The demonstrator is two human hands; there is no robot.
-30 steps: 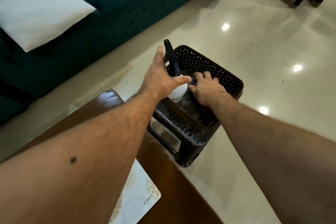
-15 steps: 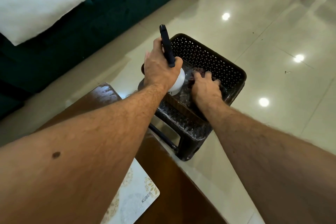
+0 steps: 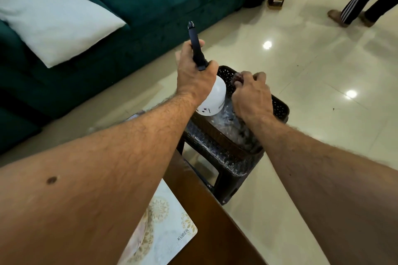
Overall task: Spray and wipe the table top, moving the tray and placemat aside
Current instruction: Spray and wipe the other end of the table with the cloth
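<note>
Left hand point(image 3: 195, 75) gripping spray bottle point(image 3: 212, 99) neck (fingers wrapped), above basket point(image 3: 280, 109)

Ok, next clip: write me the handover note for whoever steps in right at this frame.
Left hand grips the spray bottle by its dark head, above the basket.
Right hand is curled round a dark cloth in the basket.
Placemat lies on the wooden table; no tray in view.
Done: supplies gripped.
Left: move tray and placemat aside, spray, wipe.
</note>
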